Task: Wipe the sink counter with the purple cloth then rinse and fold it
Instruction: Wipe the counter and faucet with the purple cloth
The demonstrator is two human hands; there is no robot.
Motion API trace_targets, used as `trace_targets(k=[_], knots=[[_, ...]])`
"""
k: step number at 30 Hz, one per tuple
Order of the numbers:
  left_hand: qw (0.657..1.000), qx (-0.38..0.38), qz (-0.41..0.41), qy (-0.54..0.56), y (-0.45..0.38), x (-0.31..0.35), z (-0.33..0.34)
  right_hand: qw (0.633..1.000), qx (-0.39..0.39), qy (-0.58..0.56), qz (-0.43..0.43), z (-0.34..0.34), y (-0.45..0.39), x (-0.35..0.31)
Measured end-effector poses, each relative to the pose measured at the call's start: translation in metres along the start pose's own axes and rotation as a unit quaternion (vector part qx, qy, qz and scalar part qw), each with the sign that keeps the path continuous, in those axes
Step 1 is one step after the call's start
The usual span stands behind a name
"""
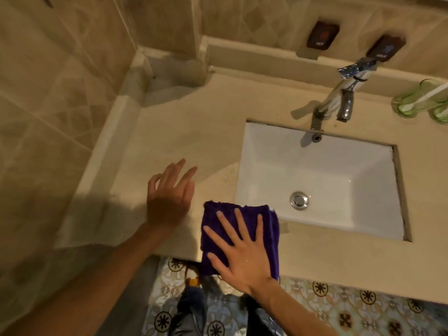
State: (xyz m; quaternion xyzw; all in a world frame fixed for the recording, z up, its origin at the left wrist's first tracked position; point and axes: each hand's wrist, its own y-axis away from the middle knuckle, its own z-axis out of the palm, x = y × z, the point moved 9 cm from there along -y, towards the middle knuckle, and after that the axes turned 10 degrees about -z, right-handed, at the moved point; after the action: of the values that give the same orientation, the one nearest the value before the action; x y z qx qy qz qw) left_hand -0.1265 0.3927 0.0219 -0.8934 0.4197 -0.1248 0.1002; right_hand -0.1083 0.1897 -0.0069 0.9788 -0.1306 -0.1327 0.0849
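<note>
One purple cloth (240, 236), folded into a thick pad, lies on the front strip of the sink counter (184, 122), its far edge reaching the near-left corner of the sink (315, 180) and its near edge hanging over the counter's front lip. My right hand (242, 253) lies flat on top of it, fingers straight and spread, pressing down rather than gripping. My left hand (169, 195) is just beside the cloth to the left, fingers loosely spread and holding nothing; I cannot tell whether it touches the counter. The white rectangular basin holds nothing I can see apart from its metal drain plug (299, 200). Behind the basin stands a chrome tap (339, 103), with some foil-like wrapping near its base, and on the wall above it two dark plates (322, 35). At the counter's far right stand green glasses (421, 100), one holding a white stick-like thing I can't identify. Below the counter edge I see patterned floor tiles (339, 309).
</note>
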Motion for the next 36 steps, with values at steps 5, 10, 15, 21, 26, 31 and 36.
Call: trace_targets(k=[5,10,15,21,26,31,36], knots=[[0.995,-0.087,-0.034,0.021,-0.041,-0.043,0.025,0.999,0.018,-0.012,0.035,0.0,-0.038,-0.028],[0.993,-0.113,0.032,0.013,-0.046,-0.046,0.049,0.997,0.035,-0.021,0.059,-0.001,-0.047,-0.02],[0.987,-0.158,0.016,-0.006,-0.05,-0.047,0.054,0.995,0.052,-0.019,0.081,-0.018,-0.096,0.013],[0.989,-0.149,0.005,0.001,-0.05,-0.047,0.052,0.995,0.07,-0.008,0.074,-0.047,-0.179,0.087],[0.978,-0.206,-0.022,-0.009,-0.052,-0.048,0.058,0.993,0.07,0.005,0.094,-0.075,-0.252,0.152],[0.975,-0.22,-0.014,-0.026,-0.053,-0.049,0.057,0.992,0.062,0.037,0.1,-0.097,-0.299,0.189],[0.979,-0.203,-0.006,-0.02,-0.053,-0.047,0.054,0.994,0.048,0.033,0.089,-0.11,-0.322,0.209]])
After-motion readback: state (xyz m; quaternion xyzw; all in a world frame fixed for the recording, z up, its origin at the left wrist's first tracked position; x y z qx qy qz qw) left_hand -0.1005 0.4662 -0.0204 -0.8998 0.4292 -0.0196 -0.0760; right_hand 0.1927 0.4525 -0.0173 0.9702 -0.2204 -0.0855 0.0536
